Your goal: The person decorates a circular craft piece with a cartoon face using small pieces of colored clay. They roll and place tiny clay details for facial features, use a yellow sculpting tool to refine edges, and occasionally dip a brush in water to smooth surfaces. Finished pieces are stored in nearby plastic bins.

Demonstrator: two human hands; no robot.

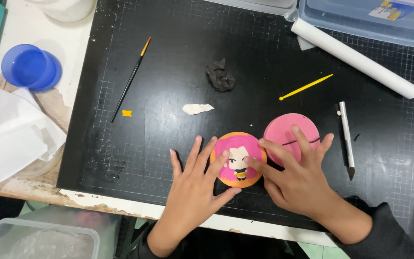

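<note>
Nearest, the left hand (195, 184) and right hand (295, 180) lie flat with fingers (216, 163) spread, grasping nothing, their tips pressing an orange disc (239, 160) with a pink-haired figure on the black cutting mat (168, 139) covering the desk. Just right of the disc, under the right fingers, sits a pink disc (288, 132). Beyond the disc lie a white clay bit (196, 109), a dark clay lump (220, 76), a yellow stick (305, 87) and a paintbrush (131, 80).
</note>
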